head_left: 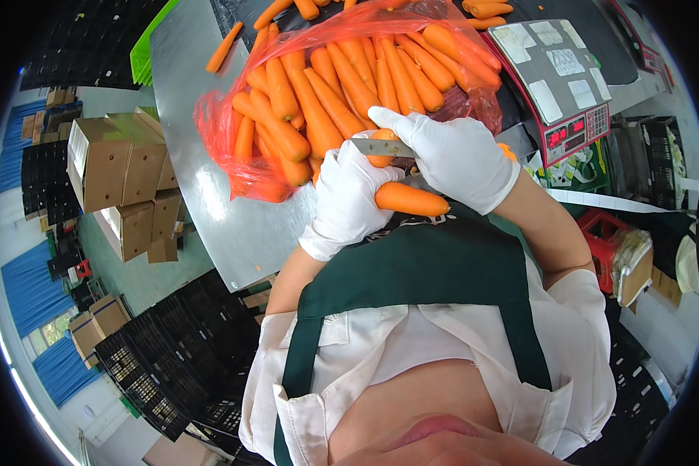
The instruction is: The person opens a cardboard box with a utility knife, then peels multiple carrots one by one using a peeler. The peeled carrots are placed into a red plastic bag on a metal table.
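Observation:
My left hand [352,189], in a white glove, is closed around a carrot [412,198] whose thick end sticks out towards my apron. Beside it, my right hand [451,154], gloved too, grips a knife; its short metal blade [382,147] lies across the end of another carrot [382,135] between the hands. Whether that second carrot is held by the left or the right hand I cannot tell. Just beyond both hands, many carrots [320,110] lie in an open red plastic bag [212,125] on the metal table [195,175].
A digital scale [550,76] with a red lit display stands at the right. Loose carrots [224,46] lie past the bag. Under the scale is a green crate [588,169]. Cardboard boxes [113,169] and stacked black crates [175,343] stand left of the table.

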Motion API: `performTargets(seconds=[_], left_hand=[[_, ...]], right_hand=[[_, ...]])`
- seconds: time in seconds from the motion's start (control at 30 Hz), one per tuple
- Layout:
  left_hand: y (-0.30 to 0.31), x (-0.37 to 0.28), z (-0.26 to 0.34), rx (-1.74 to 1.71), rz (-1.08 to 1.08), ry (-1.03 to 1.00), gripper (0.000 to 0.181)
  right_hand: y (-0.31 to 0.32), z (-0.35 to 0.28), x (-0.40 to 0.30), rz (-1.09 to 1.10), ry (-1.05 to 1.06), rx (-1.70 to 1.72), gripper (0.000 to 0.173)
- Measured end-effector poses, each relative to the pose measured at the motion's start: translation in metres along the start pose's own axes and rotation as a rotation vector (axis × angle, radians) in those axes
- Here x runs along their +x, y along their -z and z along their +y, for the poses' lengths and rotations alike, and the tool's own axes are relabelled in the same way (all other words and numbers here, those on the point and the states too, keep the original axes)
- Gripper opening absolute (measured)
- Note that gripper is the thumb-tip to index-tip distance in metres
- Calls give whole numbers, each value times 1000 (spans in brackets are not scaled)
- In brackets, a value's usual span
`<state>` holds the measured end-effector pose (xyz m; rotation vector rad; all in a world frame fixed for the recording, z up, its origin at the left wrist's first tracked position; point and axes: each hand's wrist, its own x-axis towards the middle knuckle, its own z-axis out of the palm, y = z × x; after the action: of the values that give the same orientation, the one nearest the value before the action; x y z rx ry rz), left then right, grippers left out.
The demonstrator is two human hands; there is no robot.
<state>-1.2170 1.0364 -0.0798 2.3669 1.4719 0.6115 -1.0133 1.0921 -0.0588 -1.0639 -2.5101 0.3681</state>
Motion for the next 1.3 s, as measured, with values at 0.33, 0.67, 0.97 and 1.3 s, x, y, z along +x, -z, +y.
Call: performTargets(seconds=[0.33, 0.67, 0.97, 1.3], left_hand=[[-15, 9, -11, -419, 160, 369, 23], [-20, 11, -11, -491, 180, 419, 41], [-5, 28, -22, -1875, 531, 638, 29], [-9, 56, -9, -2105, 567, 895, 28]], right_hand=[[3, -5, -22, 41, -74, 167, 53], [-3, -8, -21, 69, -94, 187, 62], [-28, 63, -21, 126, -434, 180, 49], [-27, 18, 11, 281, -179, -36, 82]])
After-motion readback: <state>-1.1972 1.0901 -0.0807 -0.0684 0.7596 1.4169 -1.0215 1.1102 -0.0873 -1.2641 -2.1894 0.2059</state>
